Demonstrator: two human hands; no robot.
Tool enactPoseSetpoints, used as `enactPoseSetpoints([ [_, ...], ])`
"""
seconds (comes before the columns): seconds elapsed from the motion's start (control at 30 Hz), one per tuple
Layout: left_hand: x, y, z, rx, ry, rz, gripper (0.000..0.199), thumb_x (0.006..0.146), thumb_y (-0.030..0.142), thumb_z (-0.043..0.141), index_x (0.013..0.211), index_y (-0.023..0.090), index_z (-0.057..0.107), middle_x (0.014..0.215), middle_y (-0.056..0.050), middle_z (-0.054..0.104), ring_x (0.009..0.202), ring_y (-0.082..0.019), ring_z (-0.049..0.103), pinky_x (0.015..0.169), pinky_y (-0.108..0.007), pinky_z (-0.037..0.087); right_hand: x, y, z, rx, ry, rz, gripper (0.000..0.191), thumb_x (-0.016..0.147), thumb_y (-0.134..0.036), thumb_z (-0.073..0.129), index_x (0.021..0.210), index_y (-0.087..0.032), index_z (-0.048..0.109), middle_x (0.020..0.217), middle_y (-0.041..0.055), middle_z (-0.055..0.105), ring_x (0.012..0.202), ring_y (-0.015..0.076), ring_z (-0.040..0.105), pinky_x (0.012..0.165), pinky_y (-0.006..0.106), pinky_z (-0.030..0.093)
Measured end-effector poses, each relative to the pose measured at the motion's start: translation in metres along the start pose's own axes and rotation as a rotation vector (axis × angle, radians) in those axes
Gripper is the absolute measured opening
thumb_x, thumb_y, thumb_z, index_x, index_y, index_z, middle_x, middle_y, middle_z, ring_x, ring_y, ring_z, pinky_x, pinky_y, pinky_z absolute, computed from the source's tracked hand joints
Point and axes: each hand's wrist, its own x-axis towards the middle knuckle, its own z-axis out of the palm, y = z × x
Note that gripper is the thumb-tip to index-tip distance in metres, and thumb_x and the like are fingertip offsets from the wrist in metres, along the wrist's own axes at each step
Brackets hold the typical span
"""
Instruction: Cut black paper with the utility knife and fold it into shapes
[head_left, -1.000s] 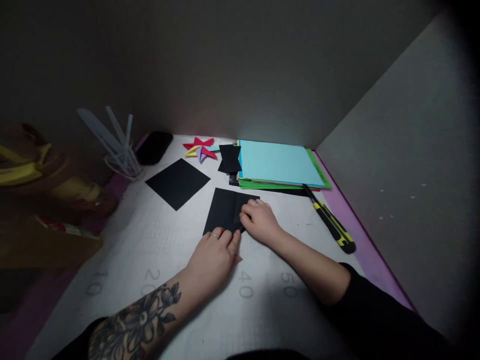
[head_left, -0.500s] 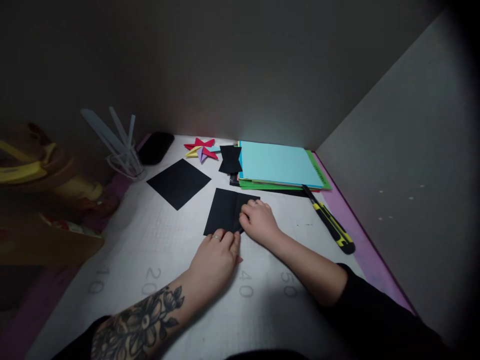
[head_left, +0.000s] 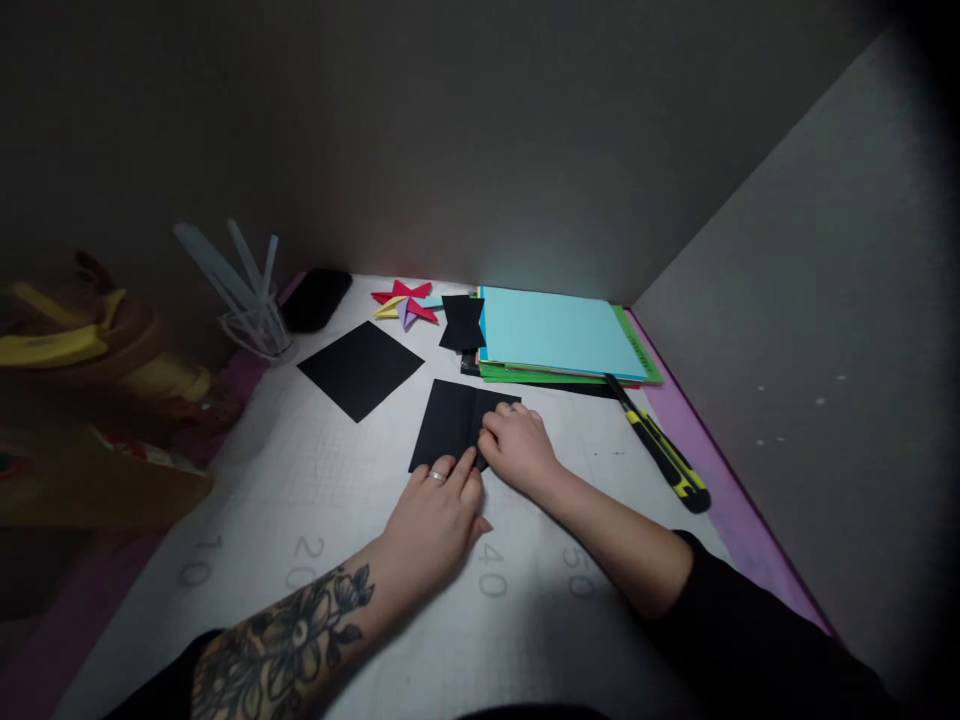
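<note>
Black creased paper (head_left: 442, 425) in the middle of the frame, on a white counter (head_left: 420, 645), left hand (head_left: 435, 515) on its bottom edge with fingers loose and straight, right hand (head_left: 519, 447) on its right side with fingers curled, can't tell if they pinch

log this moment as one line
left hand: on near edge of creased black sheet | right hand: on its right half | yellow-black cutter: lying right of both hands
</note>
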Motion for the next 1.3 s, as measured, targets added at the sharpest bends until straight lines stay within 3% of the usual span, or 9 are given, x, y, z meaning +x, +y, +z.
enactPoseSetpoints([
  [0.27,0.004,-0.001,-0.003,-0.003,-0.012,-0.014,0.043,0.087,0.045,0.055,0.114,0.012,0.06,0.14,-0.014,0.05,0.111,-0.031,0.05,0.087,-0.045,0.041,-0.002,0.004,0.001,0.164,0.076,0.008,0.013,0.084,-0.021,0.051,0.083,-0.019,0.063,0.085,0.0059,0.062,0.084,0.0222,0.053,0.072,0.034,0.035],
  [0.43,0.005,0.002,-0.004,-0.014,-0.004,-0.02,0.044,0.086,0.045,0.056,0.114,0.011,0.06,0.137,-0.015,0.052,0.11,-0.031,0.051,0.087,-0.045,0.042,-0.016,0.019,0.0,0.313,0.194,-0.278,0.033,0.08,-0.01,0.05,0.104,-0.022,0.069,0.111,0.0068,0.066,0.101,0.0235,0.051,0.088,0.04,0.039],
  [0.6,0.005,-0.009,-0.012,-0.143,0.032,-0.015,0.031,0.088,0.033,0.052,0.11,0.013,0.061,0.131,-0.014,0.057,0.11,-0.03,0.053,0.088,-0.046,0.043,-0.021,0.023,-0.002,0.227,0.118,-0.401,0.036,0.08,-0.01,0.051,0.109,-0.021,0.07,0.12,0.0074,0.066,0.108,0.0262,0.05,0.091,0.045,0.04],
  [0.67,0.004,-0.025,-0.018,-0.27,0.121,-0.117,0.028,0.09,0.02,0.043,0.113,0.015,0.059,0.122,-0.012,0.063,0.107,-0.027,0.056,0.089,-0.043,0.045,-0.02,0.022,-0.002,0.211,0.093,-0.396,0.037,0.079,-0.01,0.05,0.108,-0.02,0.07,0.122,0.0076,0.065,0.113,0.0274,0.049,0.093,0.046,0.039],
  [0.73,0.003,-0.045,-0.024,-0.387,0.265,-0.392,0.032,0.09,0.017,0.038,0.117,0.015,0.055,0.114,-0.014,0.065,0.102,-0.026,0.06,0.088,-0.043,0.046,-0.018,0.021,-0.002,0.207,0.076,-0.387,0.037,0.079,-0.01,0.05,0.108,-0.021,0.071,0.123,0.0075,0.065,0.116,0.0283,0.048,0.094,0.047,0.039],
  [0.87,0.005,-0.072,-0.022,-0.808,0.253,-0.614,0.039,0.088,0.023,0.042,0.126,0.017,0.043,0.122,-0.014,0.06,0.089,-0.022,0.065,0.08,-0.039,0.05,-0.017,0.02,-0.003,0.222,0.046,-0.367,0.038,0.079,-0.01,0.049,0.107,-0.021,0.071,0.125,0.0072,0.064,0.119,0.028,0.047,0.096,0.046,0.039],
  [1.1,0.01,-0.057,-0.006,-1.346,0.222,-0.573,0.054,0.085,0.036,0.051,0.132,0.014,0.034,0.103,-0.01,0.061,0.078,-0.016,0.06,0.061,-0.027,0.048,-0.018,0.019,-0.006,0.209,0.022,-0.361,0.038,0.079,-0.01,0.048,0.108,-0.02,0.07,0.127,0.0068,0.063,0.121,0.0281,0.047,0.097,0.047,0.039],
  [1.2,0.008,-0.047,-0.009,-1.291,0.18,-0.489,0.056,0.088,0.041,0.049,0.133,0.012,0.035,0.081,-0.003,0.061,0.068,-0.015,0.057,0.062,-0.028,0.047,-0.018,0.019,-0.005,0.211,0.029,-0.362,0.038,0.079,-0.009,0.049,0.108,-0.02,0.071,0.127,0.0065,0.063,0.121,0.0285,0.047,0.097,0.047,0.039],
  [1.3,0.004,-0.04,-0.012,-1.123,0.089,-0.393,0.056,0.089,0.04,0.047,0.138,0.014,0.033,0.08,-0.004,0.065,0.067,-0.017,0.06,0.065,-0.031,0.047,-0.017,0.019,-0.006,0.218,0.025,-0.358,0.038,0.079,-0.009,0.049,0.108,-0.021,0.07,0.127,0.0065,0.063,0.122,0.0284,0.047,0.098,0.047,0.039],
])
